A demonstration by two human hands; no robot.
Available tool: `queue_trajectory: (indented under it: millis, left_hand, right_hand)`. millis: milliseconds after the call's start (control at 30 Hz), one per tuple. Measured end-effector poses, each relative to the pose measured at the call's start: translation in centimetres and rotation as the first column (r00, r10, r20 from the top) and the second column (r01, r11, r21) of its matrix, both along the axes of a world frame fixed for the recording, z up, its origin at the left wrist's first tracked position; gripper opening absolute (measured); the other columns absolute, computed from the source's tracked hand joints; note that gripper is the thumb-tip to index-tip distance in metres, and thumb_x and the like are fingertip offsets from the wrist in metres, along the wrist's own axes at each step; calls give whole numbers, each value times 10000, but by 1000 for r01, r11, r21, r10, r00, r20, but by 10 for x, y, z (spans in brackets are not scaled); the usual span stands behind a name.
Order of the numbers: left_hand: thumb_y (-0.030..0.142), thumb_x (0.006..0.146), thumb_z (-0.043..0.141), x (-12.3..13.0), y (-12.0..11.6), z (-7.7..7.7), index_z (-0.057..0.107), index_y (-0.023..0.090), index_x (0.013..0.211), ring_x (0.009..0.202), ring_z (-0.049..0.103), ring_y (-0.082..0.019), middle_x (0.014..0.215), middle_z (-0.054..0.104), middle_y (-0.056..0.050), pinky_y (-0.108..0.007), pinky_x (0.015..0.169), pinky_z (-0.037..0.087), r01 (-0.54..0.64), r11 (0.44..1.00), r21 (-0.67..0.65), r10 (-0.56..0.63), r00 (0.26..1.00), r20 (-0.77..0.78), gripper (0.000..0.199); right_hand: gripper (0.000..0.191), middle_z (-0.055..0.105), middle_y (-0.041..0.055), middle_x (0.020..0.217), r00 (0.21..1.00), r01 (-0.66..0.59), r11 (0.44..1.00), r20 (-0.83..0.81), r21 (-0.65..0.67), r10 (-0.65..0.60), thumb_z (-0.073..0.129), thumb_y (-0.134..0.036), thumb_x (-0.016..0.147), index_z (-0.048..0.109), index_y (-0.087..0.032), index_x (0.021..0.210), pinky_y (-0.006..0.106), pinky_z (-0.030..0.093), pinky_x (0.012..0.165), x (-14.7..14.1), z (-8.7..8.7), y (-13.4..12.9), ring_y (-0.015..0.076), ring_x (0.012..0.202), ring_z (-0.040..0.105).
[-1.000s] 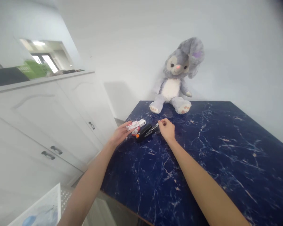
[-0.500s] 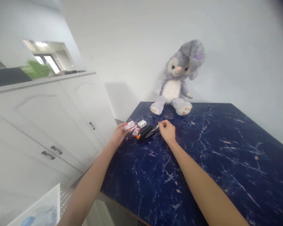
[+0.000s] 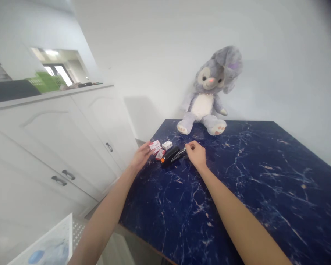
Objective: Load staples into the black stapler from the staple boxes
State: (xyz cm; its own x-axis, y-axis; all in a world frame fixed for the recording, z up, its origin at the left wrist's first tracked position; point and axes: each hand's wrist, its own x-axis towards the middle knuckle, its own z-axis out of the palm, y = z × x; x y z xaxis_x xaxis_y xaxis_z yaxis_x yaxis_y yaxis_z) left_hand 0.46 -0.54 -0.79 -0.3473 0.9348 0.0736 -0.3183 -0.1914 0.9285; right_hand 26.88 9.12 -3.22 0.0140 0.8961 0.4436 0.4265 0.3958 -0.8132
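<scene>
It looks like a home room, with white panelled cabinets (image 3: 44, 132) and a big plush rabbit (image 3: 206, 92).

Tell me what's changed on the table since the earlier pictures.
The left hand has shifted its held box slightly left, leaving more of the red-and-white boxes beside it showing. No grip visibly changed. The right hand, black item with the orange end, white box and plush toy stayed put.
</scene>
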Motion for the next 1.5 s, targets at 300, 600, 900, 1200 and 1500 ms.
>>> queue_trajectory:
  millis: [300,600,900,1200,1500]
  left_hand:
    - [98,812,704,3,0,-2,698,117,1145,1225,631,-280,1243,698,-142,-459,1144,452,22,1000,15,-21,1000,-12,333]
    - [95,776,746,5,-1,1,713,90,1050,1096,697,-276,1123,743,-150,-468,1063,523,-51,998,-35,50,998,-23,275]
    - [177,681,861,7,0,-2,719,106,926,923,733,-227,970,765,-106,-373,918,594,-75,995,-58,72,996,-49,292]
    - [256,647,896,11,-2,-1,697,142,891,846,725,-165,934,760,-61,-219,712,586,-1,1000,-30,0,1000,-31,335]
    - [215,672,881,23,-11,9,711,114,855,864,732,-216,1058,749,-107,-304,710,624,183,983,-33,-185,982,-50,270]
  right_hand:
    - [228,719,24,735,1000,-15,1000,7,2,15,550,-427,850,601,-234,741,309,432,705,0,1,-1,211,685,656]
    - [227,713,24,732,1000,-19,1000,8,12,19,547,-423,850,597,-232,736,305,431,706,-1,1,-2,210,687,654]
    - [268,700,37,766,995,4,992,-102,123,9,546,-447,886,623,-204,806,307,454,746,-2,10,-7,195,709,630]
    - [245,692,22,827,929,-151,964,-301,219,214,605,-436,898,698,-212,870,296,480,749,-48,31,-47,168,729,600]
    - [264,670,18,794,952,-32,984,-294,177,84,612,-445,907,679,-202,827,292,453,712,-54,13,-54,167,712,576]
